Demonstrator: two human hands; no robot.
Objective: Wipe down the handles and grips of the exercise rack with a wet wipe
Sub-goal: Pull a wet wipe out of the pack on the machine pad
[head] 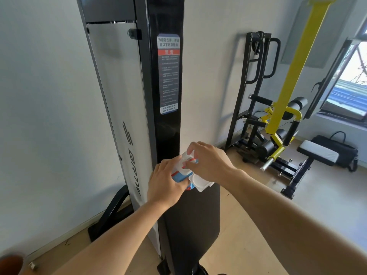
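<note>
A blue and white wet wipe pack (pixel 179 175) sits in my left hand (pixel 165 182), which grips it from below and the left. Its white flip lid (pixel 199 182) hangs open toward me. My right hand (pixel 208 162) rests on top of the pack, thumb and forefinger pinched at the white opening; I cannot tell whether a wipe is between them. Both hands are in front of a tall black machine column (pixel 167 86) with a warning sticker (pixel 168 73). A black exercise rack (pixel 256 80) with curved handles and foam grips stands against the far wall on the right.
A yellow and black machine (pixel 282 116) with padded rollers stands beside the rack. A white-padded bench (pixel 317 152) and a black bag (pixel 337 147) sit at the right by the window. A black mat (pixel 195 221) lies below my hands on the wooden floor.
</note>
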